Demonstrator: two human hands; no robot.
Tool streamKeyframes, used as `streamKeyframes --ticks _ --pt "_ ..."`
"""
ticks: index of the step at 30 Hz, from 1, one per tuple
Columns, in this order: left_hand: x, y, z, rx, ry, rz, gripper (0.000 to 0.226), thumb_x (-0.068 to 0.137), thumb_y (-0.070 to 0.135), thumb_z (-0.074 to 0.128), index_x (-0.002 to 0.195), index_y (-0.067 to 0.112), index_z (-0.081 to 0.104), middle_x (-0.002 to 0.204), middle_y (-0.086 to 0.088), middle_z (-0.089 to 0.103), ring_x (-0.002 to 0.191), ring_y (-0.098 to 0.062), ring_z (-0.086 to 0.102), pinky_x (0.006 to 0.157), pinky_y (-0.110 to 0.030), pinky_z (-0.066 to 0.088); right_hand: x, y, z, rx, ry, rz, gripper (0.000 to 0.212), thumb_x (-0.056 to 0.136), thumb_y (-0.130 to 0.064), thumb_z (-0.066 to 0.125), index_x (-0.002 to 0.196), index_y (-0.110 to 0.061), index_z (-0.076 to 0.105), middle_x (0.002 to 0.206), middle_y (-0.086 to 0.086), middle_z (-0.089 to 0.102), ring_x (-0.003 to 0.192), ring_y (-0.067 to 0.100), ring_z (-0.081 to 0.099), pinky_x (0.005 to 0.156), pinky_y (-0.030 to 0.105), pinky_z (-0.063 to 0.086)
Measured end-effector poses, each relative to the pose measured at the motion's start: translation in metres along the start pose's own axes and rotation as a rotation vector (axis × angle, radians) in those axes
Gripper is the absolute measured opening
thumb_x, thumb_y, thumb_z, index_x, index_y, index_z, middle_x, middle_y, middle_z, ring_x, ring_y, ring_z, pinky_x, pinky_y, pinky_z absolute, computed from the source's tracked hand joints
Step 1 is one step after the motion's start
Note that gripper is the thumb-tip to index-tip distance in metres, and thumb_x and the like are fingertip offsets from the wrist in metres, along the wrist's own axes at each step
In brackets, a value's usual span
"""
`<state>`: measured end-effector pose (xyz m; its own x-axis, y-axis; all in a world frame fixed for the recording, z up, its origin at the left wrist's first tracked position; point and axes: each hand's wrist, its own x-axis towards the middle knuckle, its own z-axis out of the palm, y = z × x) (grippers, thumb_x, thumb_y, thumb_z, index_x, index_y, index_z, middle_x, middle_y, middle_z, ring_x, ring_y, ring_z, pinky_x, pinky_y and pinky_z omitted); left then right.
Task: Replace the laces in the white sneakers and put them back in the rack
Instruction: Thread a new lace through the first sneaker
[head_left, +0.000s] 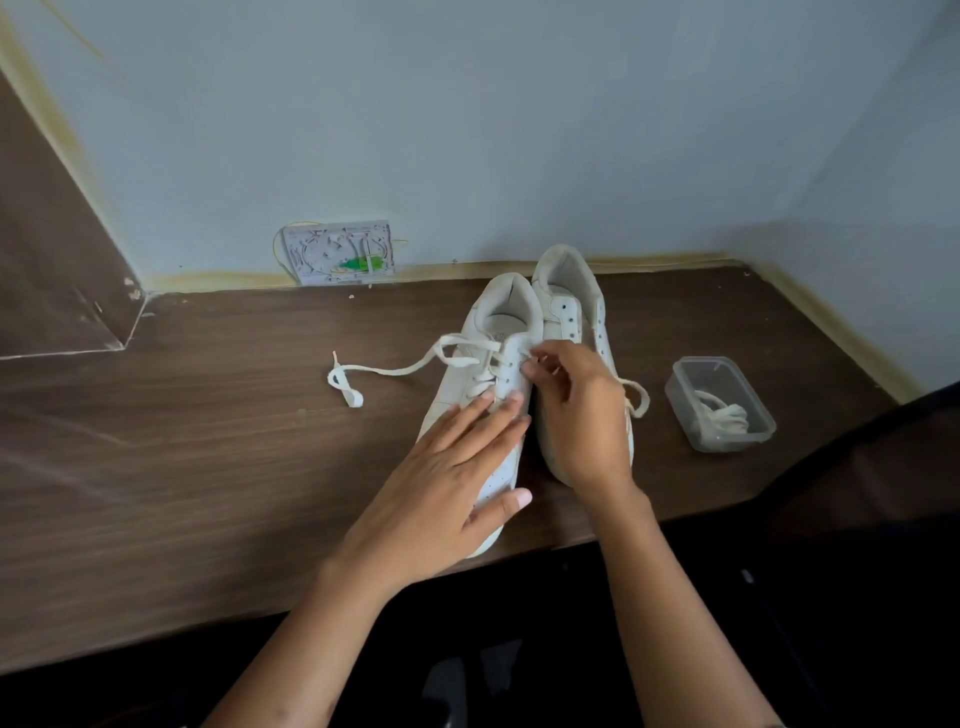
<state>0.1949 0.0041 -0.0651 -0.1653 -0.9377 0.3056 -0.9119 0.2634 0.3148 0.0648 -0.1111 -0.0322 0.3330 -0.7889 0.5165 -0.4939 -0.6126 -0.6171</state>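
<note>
Brown wood-grain table (218, 467) meets a pale blue wall at 12 o'clock; a grey wall plate (340, 253) sits at the joint.

Two white sneakers stand side by side at centre. Long axes run 6 to 12 o'clock, heels toward the wall at 12, toes toward the near edge at 6. The left sneaker (493, 374) is partly laced; the right sneaker (569, 306) shows bare eyelets.

Left hand (441, 483): fingers straight, pressing flat on the left sneaker's toe. Right hand (576, 410): fingers curled, apparently pinching the lace (384, 370) at an upper eyelet; the contact itself is hidden. One free end trails toward 9 o'clock, the other toward 3.

A clear container (719, 402) at 3 o'clock holds a bundled lace.

Risks, as judged:
- Uneven pull may leave unequal ends.
- Left toe overhangs the near edge; a hard tug could tip it off.
- A skipped eyelet would force re-threading.
</note>
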Motion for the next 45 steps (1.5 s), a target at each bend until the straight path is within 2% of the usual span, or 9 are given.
streamKeyframes --ticks 7,11,16,19,22,27,33,39,45 --pt "-0.001 0.001 0.000 0.069 -0.030 -0.004 0.065 0.101 0.052 0.027 0.157 0.019 0.015 0.164 0.008 -0.003 0.150 -0.011 -0.008 0.120 -0.035 0.001 0.012 0.023 -0.028 -0.008 0.240 0.223 0.011 0.092 -0.008 0.063 0.090 -0.018 0.067 0.086 -0.007 0.064 0.081 0.009 0.059 0.071 0.011 0.045" --pt "-0.001 0.001 -0.001 0.104 -0.029 -0.018 0.067 0.101 0.053 0.026 0.157 0.021 0.010 0.164 0.007 -0.009 0.150 -0.016 -0.012 0.120 -0.039 0.001 0.011 0.036 -0.045 -0.048 0.377 0.387 0.005 0.091 -0.013 0.066 0.093 -0.018 0.065 0.094 -0.003 0.063 0.075 0.001 0.054 0.075 0.021 0.051" --pt "0.000 0.002 -0.001 0.085 -0.049 -0.060 0.070 0.098 0.057 0.022 0.157 0.025 0.003 0.163 0.005 -0.017 0.149 -0.016 -0.019 0.123 -0.042 0.001 0.007 0.012 -0.022 0.007 0.160 0.131 0.024 0.092 -0.020 0.068 0.115 -0.016 0.064 0.109 -0.007 0.055 0.076 -0.008 0.054 0.072 0.007 0.044" --pt "0.001 0.002 -0.001 0.052 -0.058 -0.072 0.070 0.097 0.057 0.024 0.157 0.024 0.006 0.163 0.006 -0.017 0.149 -0.014 -0.019 0.122 -0.041 0.002 0.002 -0.002 0.000 0.031 0.003 0.021 0.017 0.094 -0.022 0.065 0.109 -0.015 0.066 0.101 -0.006 0.061 0.081 0.001 0.059 0.076 0.018 0.049" --pt "0.002 0.002 0.000 0.059 -0.053 -0.071 0.070 0.098 0.056 0.026 0.157 0.022 0.012 0.164 0.005 -0.013 0.149 -0.014 -0.016 0.122 -0.042 0.005 0.001 -0.002 0.006 0.013 0.040 -0.010 0.005 0.094 -0.011 0.062 0.095 -0.010 0.067 0.088 -0.003 0.065 0.084 0.014 0.061 0.076 0.029 0.051" --pt "0.002 0.004 0.000 0.030 -0.040 -0.058 0.070 0.097 0.058 0.022 0.157 0.025 0.006 0.163 0.008 -0.014 0.149 -0.011 -0.016 0.122 -0.038 0.002 0.008 0.007 -0.002 -0.058 0.101 0.027 0.008 0.093 -0.008 0.063 0.092 -0.013 0.069 0.087 -0.007 0.063 0.087 0.011 0.055 0.076 0.008 0.038" --pt "0.023 -0.011 -0.008 -0.402 0.315 -0.143 0.047 0.104 0.036 0.034 0.148 0.020 0.040 0.151 0.010 0.032 0.132 -0.011 0.043 0.110 -0.027 0.036 0.001 0.002 0.005 0.027 0.003 0.030 0.005 0.095 -0.016 0.062 0.096 -0.011 0.064 0.090 -0.004 0.061 0.087 0.015 0.060 0.079 0.022 0.047" --pt "0.049 -0.038 -0.001 -0.338 0.391 -0.296 0.041 0.104 0.025 0.041 0.143 0.013 0.047 0.129 0.005 0.051 0.115 -0.011 0.052 0.096 -0.016 0.040 0.001 0.002 0.006 0.031 0.004 0.018 0.006 0.096 -0.009 0.059 0.091 -0.009 0.062 0.086 -0.003 0.060 0.080 0.015 0.058 0.072 0.021 0.045" --pt "0.059 -0.041 -0.009 -0.174 0.517 -0.367 0.011 0.096 0.010 0.056 0.095 0.011 0.067 0.089 0.004 0.058 0.084 -0.014 0.051 0.069 -0.024 0.039 0.004 0.005 0.002 0.060 -0.010 0.002 0.010 0.096 -0.003 0.055 0.088 -0.008 0.060 0.082 0.001 0.062 0.076 0.016 0.058 0.068 0.021 0.045"
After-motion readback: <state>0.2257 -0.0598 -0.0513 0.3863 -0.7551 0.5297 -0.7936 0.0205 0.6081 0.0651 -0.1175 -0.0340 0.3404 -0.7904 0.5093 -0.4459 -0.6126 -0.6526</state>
